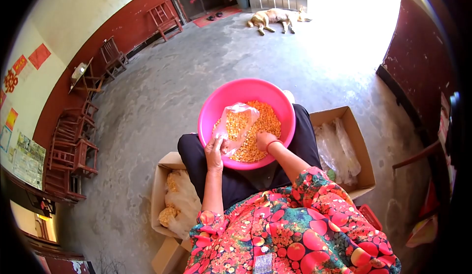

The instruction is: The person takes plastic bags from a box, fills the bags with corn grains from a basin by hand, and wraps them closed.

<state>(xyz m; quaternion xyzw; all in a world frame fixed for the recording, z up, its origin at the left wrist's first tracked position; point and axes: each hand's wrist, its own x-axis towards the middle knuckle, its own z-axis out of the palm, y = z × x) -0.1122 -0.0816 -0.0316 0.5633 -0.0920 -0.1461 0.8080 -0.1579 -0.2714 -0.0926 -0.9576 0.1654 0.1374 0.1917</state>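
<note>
- Down onto the lap, right to the pink basin [212, 108], resting across the dark trousers [190, 152] with a bed of orange-yellow kernels [269, 120] inside.
- And there, over the left half of the basin, the clear plastic bag [242, 127], just inside the near-left edge at its lower end.
- Long axis slanting away from the body, from the near-left edge up toward the far edge, leaning a touch to the right; hard to tell which end is open.
- Pinched narrow in the left hand [215, 147], fingers closed on the bag's near-left part, right by the basin's near-left edge.
- Over to the right hand [265, 140]: down in the kernels, toward the near-right edge, just beside the bag, with a red band [274, 145] around the wrist; fingertips buried, so no telling whether spread or closed.
- Kernels showing through the film, but impossible to say how many inside the bag and how many beneath.
- Flanking the lap, on the floor [147, 102]: to the left, a cardboard box [158, 191] with filled bags [183, 200]; to the right, an open carton [365, 162] with crumpled clear bags [340, 148].
</note>
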